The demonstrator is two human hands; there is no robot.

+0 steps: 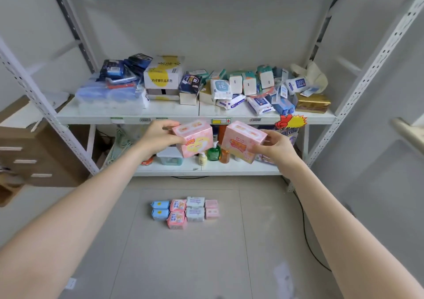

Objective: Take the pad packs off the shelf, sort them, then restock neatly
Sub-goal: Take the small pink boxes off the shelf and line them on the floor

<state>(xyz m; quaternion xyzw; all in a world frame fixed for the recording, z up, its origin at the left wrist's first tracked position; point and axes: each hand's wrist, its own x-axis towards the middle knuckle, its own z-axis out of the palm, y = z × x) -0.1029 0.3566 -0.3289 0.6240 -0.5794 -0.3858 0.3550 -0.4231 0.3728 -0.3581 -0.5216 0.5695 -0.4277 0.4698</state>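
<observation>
My left hand (pixel 160 135) grips a pink pad pack (pixel 195 138) and my right hand (pixel 274 147) grips a second pink pad pack (pixel 243 141). Both packs hang side by side in the air, just in front of the middle shelf's front edge (pixel 197 119). On the floor below lies a tidy block of sorted pad packs: two blue ones (pixel 160 209) at the left, then two pink ones (pixel 177 213), two grey-white ones (pixel 195 208) and two small pale pink ones (pixel 211 208).
The middle shelf carries dark blue packs (pixel 114 69), a white and yellow carton (pixel 163 73), wipe packs (pixel 259 104) and a gold pack (pixel 313 103). Bottles (pixel 213 152) stand on the lower shelf. A brown drawer unit (pixel 34 156) stands left. A black cable (pixel 305 230) runs across the floor.
</observation>
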